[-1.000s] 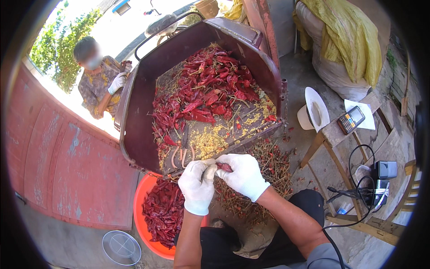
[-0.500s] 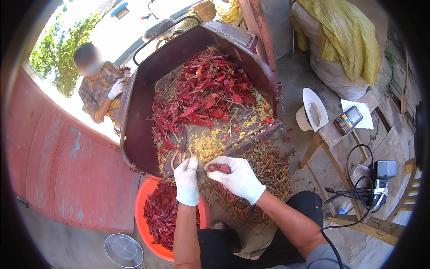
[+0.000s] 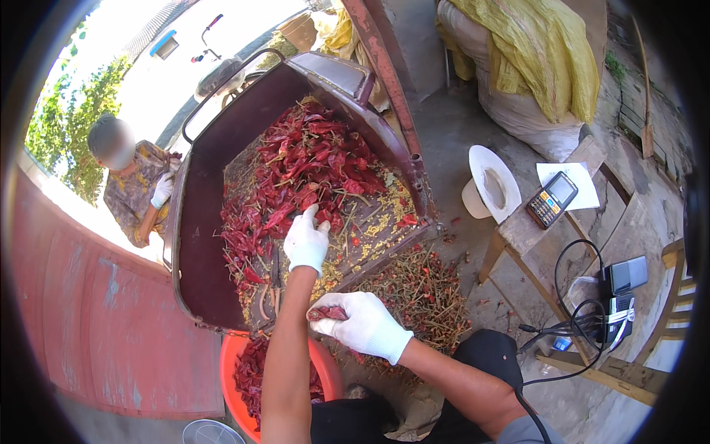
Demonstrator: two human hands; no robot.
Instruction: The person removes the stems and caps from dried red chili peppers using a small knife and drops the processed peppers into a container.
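Note:
My left hand [image 3: 306,242], in a white glove, reaches over the near edge of a heap of dried red chili peppers [image 3: 325,152] in a maroon cart bed [image 3: 198,248]. Its fingertips are apart at the chilies, and I see nothing held in them. Closer to me, my gloved right hand [image 3: 364,325] is closed round dried chili peppers [image 3: 327,314], whose wrinkled red skin shows at the thumb side. Below my left forearm stands an orange basin [image 3: 227,374] with dark red chilies [image 3: 251,379] in it, partly hidden by the arm.
Stems and scraps [image 3: 414,296] litter the ground right of the cart, and yellow seeds [image 3: 377,229] its bed. At right are a hat [image 3: 477,196], a handheld device [image 3: 552,200] on a wooden bench, and cables [image 3: 573,325]. Another person [image 3: 133,189] stands beyond the cart's left side.
My left hand has moved from the cart's near edge forward to the chili heap. My right hand keeps its grip on the chilies. The whole view has shifted a little.

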